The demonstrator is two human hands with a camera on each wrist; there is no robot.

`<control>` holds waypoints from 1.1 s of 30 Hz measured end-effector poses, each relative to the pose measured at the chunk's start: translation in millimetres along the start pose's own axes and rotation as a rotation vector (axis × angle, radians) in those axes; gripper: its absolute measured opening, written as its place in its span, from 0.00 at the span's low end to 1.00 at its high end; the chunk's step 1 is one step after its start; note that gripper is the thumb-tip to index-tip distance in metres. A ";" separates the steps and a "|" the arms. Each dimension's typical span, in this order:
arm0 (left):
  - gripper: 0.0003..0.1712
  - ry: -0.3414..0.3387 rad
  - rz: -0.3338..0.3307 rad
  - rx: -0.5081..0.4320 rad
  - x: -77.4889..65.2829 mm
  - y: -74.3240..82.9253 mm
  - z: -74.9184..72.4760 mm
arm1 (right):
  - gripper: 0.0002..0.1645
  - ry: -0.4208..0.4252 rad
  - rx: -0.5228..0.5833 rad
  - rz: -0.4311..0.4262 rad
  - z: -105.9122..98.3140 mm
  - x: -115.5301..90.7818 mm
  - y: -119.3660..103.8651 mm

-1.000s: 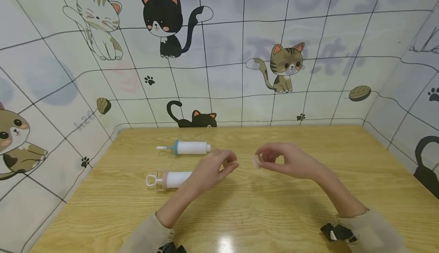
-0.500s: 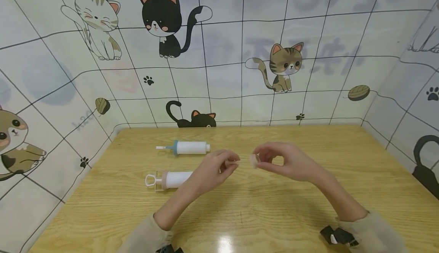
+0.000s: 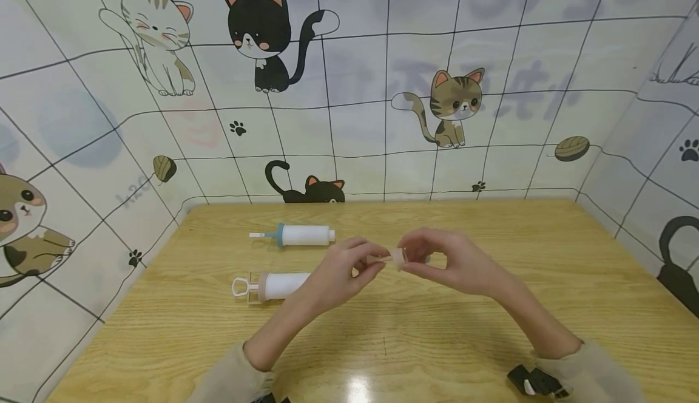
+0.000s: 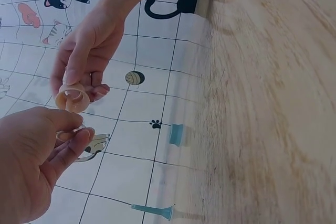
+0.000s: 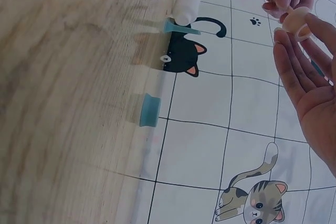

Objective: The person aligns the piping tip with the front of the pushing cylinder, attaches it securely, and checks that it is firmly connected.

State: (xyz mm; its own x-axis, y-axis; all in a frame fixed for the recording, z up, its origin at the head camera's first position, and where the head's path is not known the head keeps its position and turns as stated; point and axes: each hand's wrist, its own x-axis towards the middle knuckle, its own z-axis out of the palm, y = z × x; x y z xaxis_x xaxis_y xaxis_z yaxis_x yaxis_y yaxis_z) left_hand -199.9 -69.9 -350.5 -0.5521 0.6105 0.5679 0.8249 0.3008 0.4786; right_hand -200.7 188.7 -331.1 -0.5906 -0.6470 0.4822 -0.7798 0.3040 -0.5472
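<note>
My right hand [image 3: 453,263] pinches a beige ring-shaped cap [image 4: 81,100] between thumb and fingers. My left hand [image 3: 344,269] pinches a thin beige nozzle-like piece [image 3: 382,258], whose narrow end reaches into the cap's opening in the left wrist view. Both hands meet above the table. Beneath the left forearm lies a white tube [image 3: 284,286] with a beige collar and a white ring handle, its right end hidden. Farther back is a second white tube [image 3: 306,235] with a blue collar and a slim blue rod.
A small blue cap [image 5: 150,110] and a blue funnel-shaped nozzle [image 4: 155,211] stand on the wooden table [image 3: 437,348]. Behind the table rises a cat-patterned sheet [image 3: 360,136], which also lines both sides.
My right hand has drifted slightly left and my left hand slightly right, closing the gap between the nozzle-like piece and the beige cap. Both tubes stay where they were.
</note>
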 end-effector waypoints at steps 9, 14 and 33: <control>0.11 -0.004 0.074 0.009 1.5 1.6 0.2 | 0.19 0.015 -0.007 -0.002 1.9 -0.4 -2.8; 0.11 -0.019 0.092 0.005 2.3 2.7 -1.1 | 0.19 0.026 -0.007 -0.008 1.5 -0.5 -2.9; 0.09 0.026 0.024 -0.241 5.5 6.1 -0.8 | 0.23 0.091 0.027 -0.085 3.6 1.2 -3.6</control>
State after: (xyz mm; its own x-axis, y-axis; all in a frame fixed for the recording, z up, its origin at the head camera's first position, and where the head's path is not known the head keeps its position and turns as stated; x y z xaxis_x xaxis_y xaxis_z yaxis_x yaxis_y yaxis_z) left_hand -198.0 -65.3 -343.9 -0.5386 0.5951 0.5965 0.7864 0.1010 0.6094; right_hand -197.9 184.3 -331.0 -0.5397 -0.6030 0.5875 -0.8229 0.2306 -0.5192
